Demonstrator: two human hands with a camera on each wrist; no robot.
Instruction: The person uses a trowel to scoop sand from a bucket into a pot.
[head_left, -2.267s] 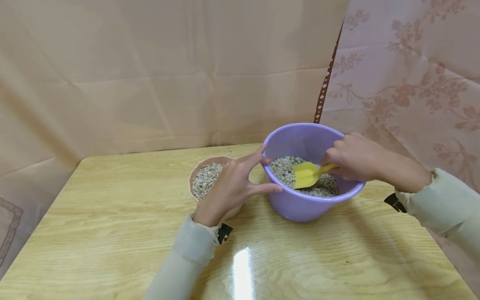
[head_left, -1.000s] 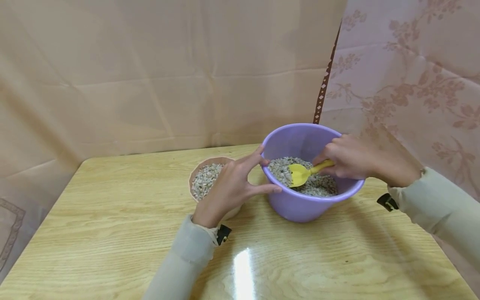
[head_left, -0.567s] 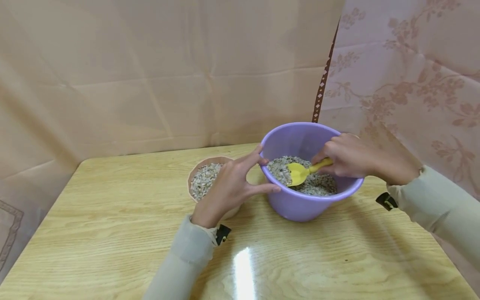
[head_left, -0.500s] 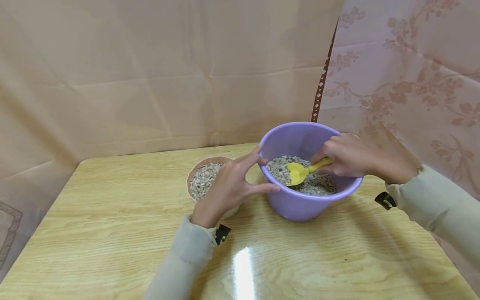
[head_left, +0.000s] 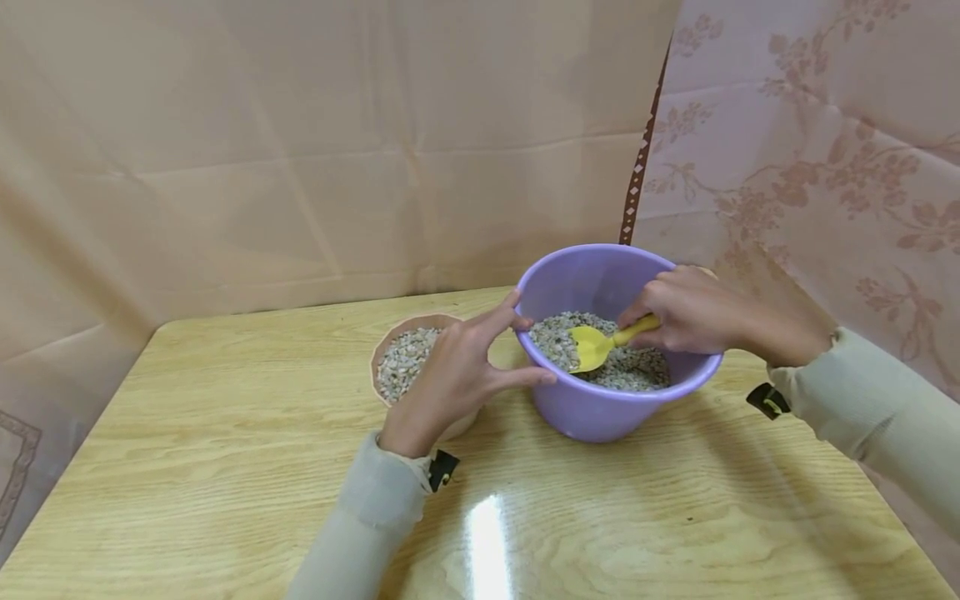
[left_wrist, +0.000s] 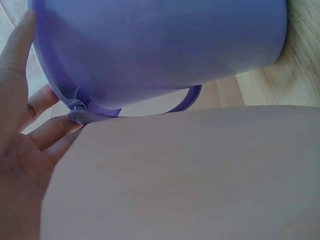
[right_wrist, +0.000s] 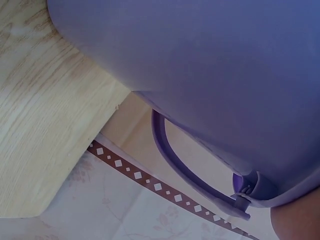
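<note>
scoop [head_left: 591, 350] dug into the bucket's gravel [head_left: 637, 367]

the scoop is inside the bucket [head_left: 600, 419], its yellow blade tilted against the gravel, its front edge among the stones. the right hand [head_left: 688, 310] is closed round the scoop's handle, reaching in over the right side of the rim. the left hand [head_left: 455, 357] holds the left side of the rim, thumb and forefinger spread wide apart, the fingertips at the edge. the purple bucket stands upright on the bench [head_left: 247, 433]; its side handle [right_wrist: 161, 137] shows from the right wrist. just left of the bucket, partly behind the left hand, stands a pot [head_left: 429, 320] with gravel nearly up to its rim. behind the bench hangs a beige cloth [head_left: 300, 167], with a flowered cloth [head_left: 810, 183] to the right.
</note>
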